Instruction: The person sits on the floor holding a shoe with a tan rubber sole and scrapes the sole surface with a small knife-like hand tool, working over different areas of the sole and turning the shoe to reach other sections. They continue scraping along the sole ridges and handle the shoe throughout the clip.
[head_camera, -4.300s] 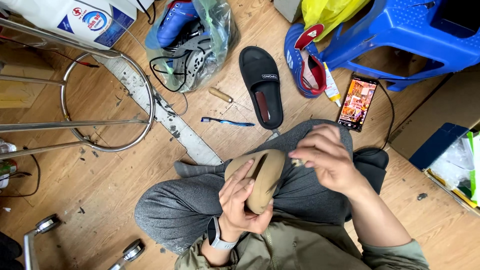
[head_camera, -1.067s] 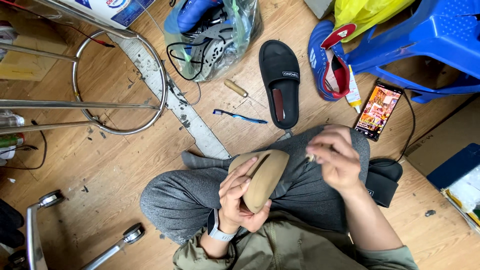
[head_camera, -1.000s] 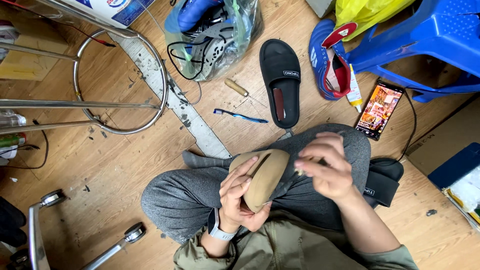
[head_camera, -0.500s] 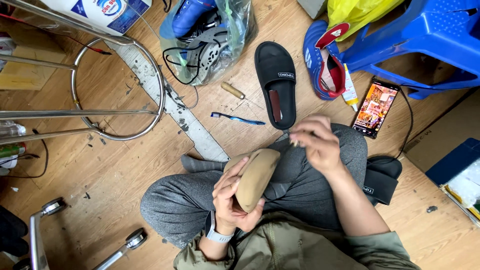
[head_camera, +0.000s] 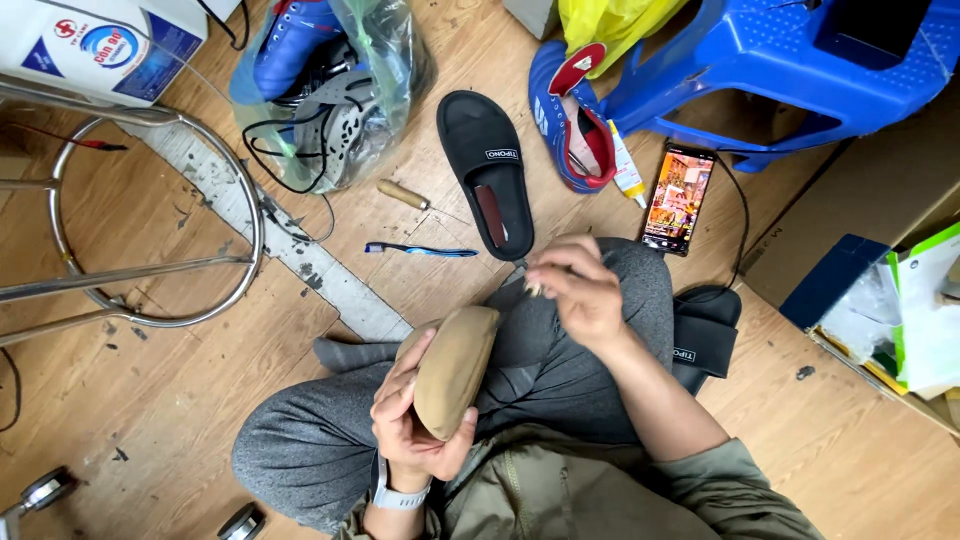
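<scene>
Left hand (head_camera: 410, 420): my grip is wrapped around a tan shoe sole (head_camera: 455, 368), fingers along one edge and thumb at the lower end, holding it on edge over my lap.
Right hand (head_camera: 580, 290): raised above my right knee, fingertips (head_camera: 540, 285) pinched tight on something small and thin; it is too small for me to tell what it is.
Shoe sole: in front of my chest, above my crossed legs in grey trousers, apart from the right hand.
Floor (head_camera: 150, 380): wooden boards, where I sit cross-legged.
Black slipper (head_camera: 487, 170): lies just beyond my knee, sole down.
Toothbrush (head_camera: 420, 249): blue, on the floor left of the slipper, with a small wooden handle (head_camera: 403, 194) near it.
Blue shoe (head_camera: 570, 115): right of the slipper, a glue tube (head_camera: 626, 165) beside it.
Phone (head_camera: 678, 199): screen lit, near the blue plastic stool (head_camera: 800, 70).
Plastic bag (head_camera: 340, 90): holds shoes, top left.
Metal stool frame (head_camera: 150, 260): far left.
</scene>
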